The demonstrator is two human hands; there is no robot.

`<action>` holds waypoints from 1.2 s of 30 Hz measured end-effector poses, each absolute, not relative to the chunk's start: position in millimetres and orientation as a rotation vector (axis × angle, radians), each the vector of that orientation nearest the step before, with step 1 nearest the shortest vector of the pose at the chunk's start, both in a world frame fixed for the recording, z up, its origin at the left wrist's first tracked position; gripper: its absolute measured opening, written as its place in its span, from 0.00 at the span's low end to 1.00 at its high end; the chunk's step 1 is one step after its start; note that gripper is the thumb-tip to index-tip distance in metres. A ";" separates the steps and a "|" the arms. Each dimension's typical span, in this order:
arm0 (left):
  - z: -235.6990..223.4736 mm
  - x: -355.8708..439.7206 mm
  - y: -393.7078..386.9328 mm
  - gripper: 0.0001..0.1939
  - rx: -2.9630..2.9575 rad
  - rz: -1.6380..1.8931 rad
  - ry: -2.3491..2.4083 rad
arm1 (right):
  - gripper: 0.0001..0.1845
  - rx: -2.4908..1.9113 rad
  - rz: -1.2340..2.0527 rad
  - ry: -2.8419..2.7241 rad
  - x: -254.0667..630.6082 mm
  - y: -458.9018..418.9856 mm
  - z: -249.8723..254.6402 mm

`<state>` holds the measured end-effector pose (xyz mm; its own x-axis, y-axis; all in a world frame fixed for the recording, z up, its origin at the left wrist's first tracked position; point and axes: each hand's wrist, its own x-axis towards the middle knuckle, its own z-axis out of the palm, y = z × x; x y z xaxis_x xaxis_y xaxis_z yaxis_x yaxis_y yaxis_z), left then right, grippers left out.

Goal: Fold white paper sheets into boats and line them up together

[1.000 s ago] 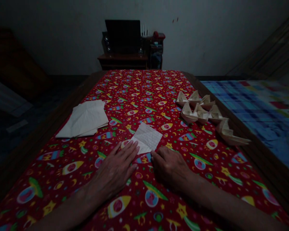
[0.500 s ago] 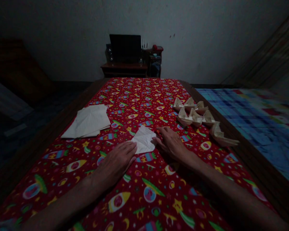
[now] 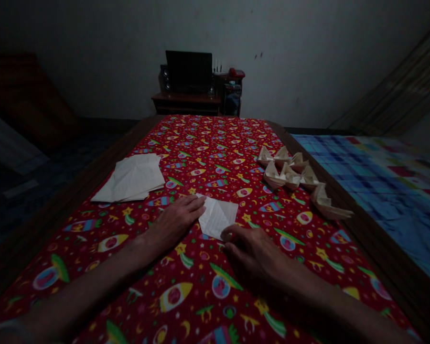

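A small folded sheet of white paper [image 3: 218, 217] lies on the red patterned tablecloth [image 3: 215, 157]. My left hand [image 3: 177, 217] rests flat on the cloth, fingers stretched out, its fingertips pressing the paper's left edge. My right hand [image 3: 252, 253] lies palm down just in front of the paper, fingers curled, with a fingertip touching the paper's near corner. Neither hand lifts the paper.
A stack of white paper sheets [image 3: 132, 177] lies at the left of the cloth. Several folded paper boats [image 3: 295, 174] sit near the table's right edge. A blue checked cloth [image 3: 380, 186] lies to the right. A dark screen on a low cabinet [image 3: 189, 81] stands against the far wall.
My right hand has drawn back from the paper's far right side to its near corner. My left hand has shifted forward to the paper's left edge. The paper now lies turned and flatter.
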<state>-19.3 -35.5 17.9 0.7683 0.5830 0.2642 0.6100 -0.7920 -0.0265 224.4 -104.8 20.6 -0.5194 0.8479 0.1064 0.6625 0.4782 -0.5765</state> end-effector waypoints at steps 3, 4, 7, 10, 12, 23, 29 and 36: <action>8.5 -21.3 -50.7 0.26 -2.970 -0.431 -0.982 | 0.10 -1.187 0.295 -2.562 222.6 -107.2 26.9; 5.6 -22.2 -56.4 0.28 -2.992 -0.446 -0.991 | 0.10 -1.139 0.142 -2.614 221.7 -104.6 28.6; -0.5 -23.9 -69.3 0.32 -3.014 -0.462 -1.042 | 0.12 -0.995 -0.105 -2.720 217.5 -93.4 32.4; -4.2 -23.5 -73.5 0.33 -3.006 -0.487 -1.093 | 0.14 -0.901 -0.160 -2.772 214.0 -84.1 33.7; -6.5 -22.9 -72.8 0.33 -2.997 -0.517 -1.103 | 0.14 -0.834 -0.157 -2.775 214.1 -79.6 31.9; -7.2 -20.0 -75.8 0.26 -2.979 -0.585 -1.105 | 0.15 -1.058 1.065 -2.220 224.7 -40.0 18.5; -4.6 -18.7 -80.5 0.31 -2.990 -0.506 -1.083 | 0.13 -1.324 0.873 -2.217 211.2 -33.7 19.0; -2.7 -19.1 -84.7 0.31 -3.070 -0.661 -1.125 | 0.14 -1.276 0.538 -2.325 200.8 -35.7 14.3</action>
